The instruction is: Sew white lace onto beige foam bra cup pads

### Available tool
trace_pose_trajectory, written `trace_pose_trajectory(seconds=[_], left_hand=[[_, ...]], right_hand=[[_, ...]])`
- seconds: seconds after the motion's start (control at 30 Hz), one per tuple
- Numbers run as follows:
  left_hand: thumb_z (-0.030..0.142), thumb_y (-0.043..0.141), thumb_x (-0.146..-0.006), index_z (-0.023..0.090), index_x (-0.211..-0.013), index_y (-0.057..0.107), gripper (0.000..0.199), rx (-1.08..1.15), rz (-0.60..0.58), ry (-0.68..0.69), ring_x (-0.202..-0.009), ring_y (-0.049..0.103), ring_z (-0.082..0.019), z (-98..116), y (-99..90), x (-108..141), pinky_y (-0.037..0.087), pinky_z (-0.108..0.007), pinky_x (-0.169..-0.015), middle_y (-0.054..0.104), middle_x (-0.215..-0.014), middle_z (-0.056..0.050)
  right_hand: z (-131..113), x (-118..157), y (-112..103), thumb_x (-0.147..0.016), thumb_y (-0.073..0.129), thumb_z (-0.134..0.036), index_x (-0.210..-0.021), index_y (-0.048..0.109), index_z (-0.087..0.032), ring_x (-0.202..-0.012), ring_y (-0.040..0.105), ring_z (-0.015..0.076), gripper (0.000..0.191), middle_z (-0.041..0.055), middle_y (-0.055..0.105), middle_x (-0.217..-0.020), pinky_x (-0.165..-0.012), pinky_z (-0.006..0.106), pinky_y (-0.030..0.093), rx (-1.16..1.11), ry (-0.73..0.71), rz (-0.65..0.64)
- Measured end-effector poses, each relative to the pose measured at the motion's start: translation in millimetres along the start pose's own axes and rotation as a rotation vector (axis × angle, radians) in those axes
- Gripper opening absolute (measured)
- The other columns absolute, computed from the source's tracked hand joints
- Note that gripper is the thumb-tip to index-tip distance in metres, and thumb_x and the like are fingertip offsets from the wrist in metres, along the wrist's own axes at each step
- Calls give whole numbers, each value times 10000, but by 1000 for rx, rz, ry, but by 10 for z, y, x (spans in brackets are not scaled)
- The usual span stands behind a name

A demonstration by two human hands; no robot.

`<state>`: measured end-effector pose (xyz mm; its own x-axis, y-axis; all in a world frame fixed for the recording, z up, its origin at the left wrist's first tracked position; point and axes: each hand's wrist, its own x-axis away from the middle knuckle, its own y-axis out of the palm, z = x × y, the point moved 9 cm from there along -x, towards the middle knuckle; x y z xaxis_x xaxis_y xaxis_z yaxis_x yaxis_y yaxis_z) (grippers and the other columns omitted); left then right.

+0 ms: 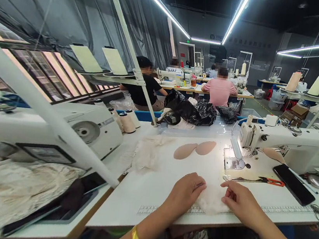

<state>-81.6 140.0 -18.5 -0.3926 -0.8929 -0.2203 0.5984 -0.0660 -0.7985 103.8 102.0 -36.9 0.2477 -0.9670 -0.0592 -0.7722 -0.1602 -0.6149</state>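
On the white table's near side lies a sheer whitish lace-like fabric piece (212, 199), hard to tell from the tabletop. My left hand (187, 192) is closed at its left edge, thumb against bent fingers, pinching it. At the fabric's right side is my right hand (238, 200), its fingers loosely bent and the thumb apart from the index finger, with nothing visible between them. Beyond my hands lie two joined beige bra cups (195, 149). Another sheer fabric piece (150, 153) rests left of them.
A sewing machine (288, 140) stands at right, its needle area lit. Orange-handled thread snips (270, 181) and a black phone (293, 184) lie before it. Black plastic bags (191, 110) sit at the back. A second machine (87, 129) and lace garments (20, 191) are at left. Two people sit ahead.
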Motion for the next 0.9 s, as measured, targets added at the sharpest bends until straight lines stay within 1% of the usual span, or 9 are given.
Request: trace_pose_trajectory(seconds=[0.1,0.2,0.33,0.43,0.53,0.6,0.7,0.8,0.9], left_hand=[[386,562,-1001,235,-916,779,277,172,120,-25,-863,688,-237,15,-208,7,541,-374,-810,739,-889,-35],[396,606,-995,263,-961,815,251,270,215,13,-906,699,-231,65,-341,17,556,-366,-851,759,-913,-26],[345,630,-996,296,-1009,836,212,272,295,118,-1010,705,-239,185,-381,34,573,-379,-913,774,-1045,-37],[315,626,-1003,298,-1043,830,208,272,313,181,-1029,709,-238,276,-382,50,576,-378,-925,779,-1077,-44],[323,603,-1017,287,-1040,813,215,269,280,223,-943,707,-234,370,-373,66,565,-374,-898,783,-969,-41],[363,574,-1032,284,-1026,800,239,291,206,221,-888,696,-236,409,-327,76,552,-358,-857,769,-905,-40],[481,526,-1053,270,-979,768,329,393,70,142,-806,656,-222,350,-195,90,514,-315,-768,735,-863,-38],[646,583,-987,235,-895,716,442,479,-9,-2,-652,511,-180,157,-61,83,414,-285,-643,598,-683,2],[765,714,-822,198,-731,629,580,580,-71,-40,-667,471,-176,68,9,77,382,-282,-628,534,-667,7]], right_hand=[[71,53,-9,-871,630,-102,-1233,675,-229,-755,618,176,386,-19,670,-864,-726,306,468,-75,33,-14],[91,53,-36,-850,667,-114,-1257,669,-237,-771,630,175,426,-21,681,-876,-733,301,480,-155,38,-26],[90,-8,-63,-888,712,-259,-1222,696,-259,-789,616,192,334,-14,659,-863,-749,324,490,-173,48,-12],[-8,-60,-131,-919,695,-362,-1193,707,-270,-932,626,230,289,34,657,-1025,-827,368,507,-149,-23,106],[-179,-99,-163,-915,692,-366,-1289,662,-285,-1156,597,264,384,71,640,-1264,-979,412,489,-208,-122,213],[-278,-135,-98,-935,661,-359,-1287,661,-285,-1080,620,249,359,51,681,-1148,-971,401,484,-262,-157,190],[-343,-186,27,-1011,565,-398,-1063,704,-251,-872,626,222,208,16,677,-885,-831,356,482,-300,-190,128],[-274,-207,35,-1049,502,-451,-911,646,-232,-835,608,225,297,24,663,-853,-776,350,454,-293,-200,183],[-304,-123,-53,-1059,482,-499,-899,603,-232,-911,589,243,334,44,630,-931,-854,379,445,-258,-309,296]])
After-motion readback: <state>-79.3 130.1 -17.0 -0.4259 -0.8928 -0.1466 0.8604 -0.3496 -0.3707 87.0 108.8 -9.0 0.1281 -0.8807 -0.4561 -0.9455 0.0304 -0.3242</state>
